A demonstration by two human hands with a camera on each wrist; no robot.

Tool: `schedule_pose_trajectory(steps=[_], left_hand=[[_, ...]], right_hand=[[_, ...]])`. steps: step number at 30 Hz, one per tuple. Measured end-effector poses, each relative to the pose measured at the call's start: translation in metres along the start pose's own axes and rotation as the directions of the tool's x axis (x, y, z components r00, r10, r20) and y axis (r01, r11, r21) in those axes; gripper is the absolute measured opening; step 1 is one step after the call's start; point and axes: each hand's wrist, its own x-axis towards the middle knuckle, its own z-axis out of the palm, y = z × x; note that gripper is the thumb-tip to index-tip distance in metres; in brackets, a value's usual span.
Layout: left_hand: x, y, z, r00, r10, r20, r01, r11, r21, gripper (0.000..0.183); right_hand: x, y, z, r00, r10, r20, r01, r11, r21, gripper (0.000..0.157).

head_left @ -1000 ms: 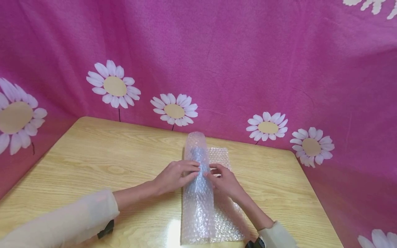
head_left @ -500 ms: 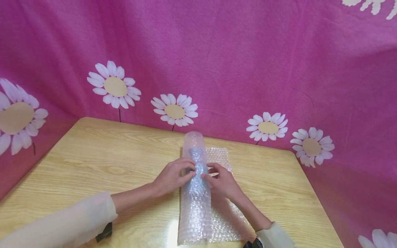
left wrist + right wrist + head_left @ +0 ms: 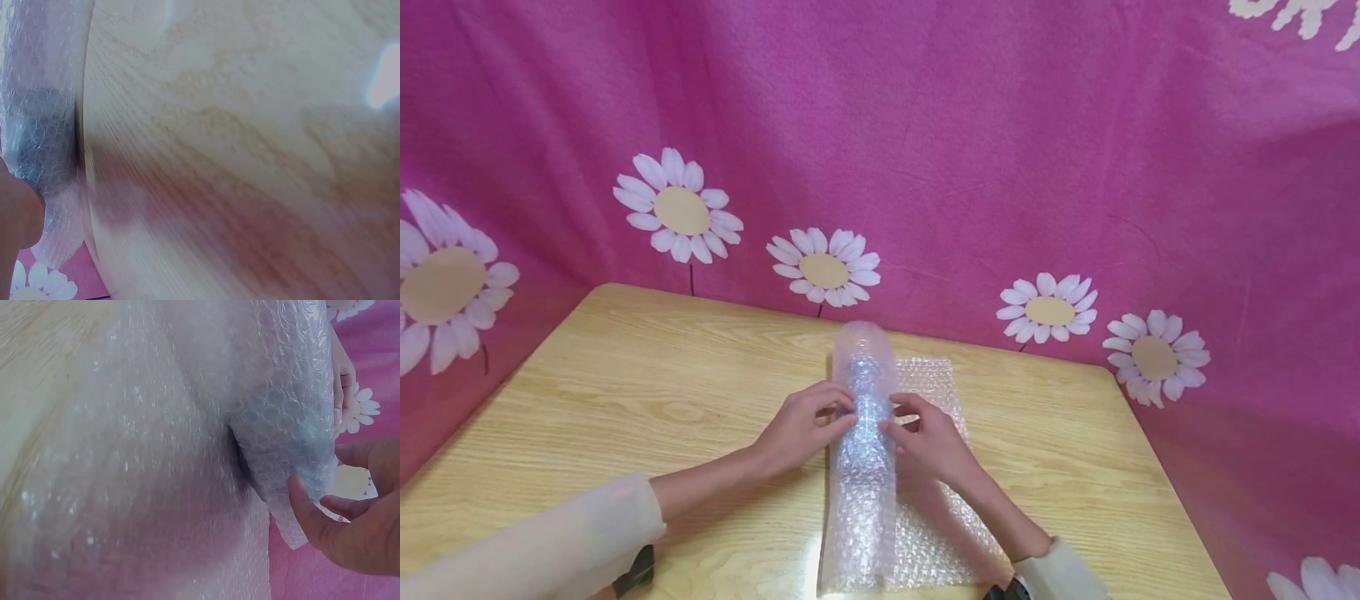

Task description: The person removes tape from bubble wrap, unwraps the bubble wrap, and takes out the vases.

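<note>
A roll of clear bubble wrap (image 3: 859, 492) lies lengthwise on the wooden table, with a bluish, elongated thing (image 3: 865, 392) showing blurred through its layers. My left hand (image 3: 801, 427) grips the roll's left side with bent fingers and thumb. From the right side, my right hand (image 3: 931, 437) holds it between thumb and fingers. The left wrist view shows part of the left hand (image 3: 19, 212) against the wrapped dark shape. In the right wrist view the right thumb and fingers (image 3: 306, 509) are at the roll, and a dark edge shows inside its open layer. What exactly is wrapped cannot be told.
A flat part of the bubble wrap sheet (image 3: 936, 533) stretches out to the right of the roll. The wooden table (image 3: 685, 367) ends at a pink curtain (image 3: 925, 150) with printed daisies, which stands behind it and along both sides.
The roll has shifted a little left, with both hands moving along on it. Slightly more of the flat sheet shows on its right side.
</note>
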Motion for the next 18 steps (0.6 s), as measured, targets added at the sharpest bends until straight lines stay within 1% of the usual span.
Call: schedule_pose_trajectory(steps=[2,5,11,15,18], left_hand=[[-0.001,0.000,-0.001,1.000,-0.017,-0.005,0.016,1.000,-0.027,0.007],[-0.002,0.000,-0.002,0.999,-0.043,-0.016,0.042,0.998,-0.052,0.004],[-0.004,-0.003,-0.004,0.993,-0.105,-0.055,0.099,0.990,-0.099,0.006],[-0.007,-0.008,-0.006,0.987,-0.141,-0.082,0.132,0.986,-0.106,0.005],[-0.009,-0.010,-0.008,0.983,-0.153,-0.100,0.142,0.984,-0.110,0.005]], right_hand=[[0.001,-0.001,0.001,1.000,-0.011,-0.004,0.011,1.000,-0.018,0.041],[0.001,-0.003,0.002,1.000,-0.026,-0.002,0.026,0.999,-0.019,0.041],[0.002,-0.006,0.006,0.998,-0.059,-0.004,0.059,0.997,-0.039,0.039],[0.003,-0.008,0.008,0.996,-0.085,0.000,0.085,0.995,-0.048,0.037],[0.004,-0.011,0.010,0.994,-0.111,-0.001,0.111,0.992,-0.053,0.036]])
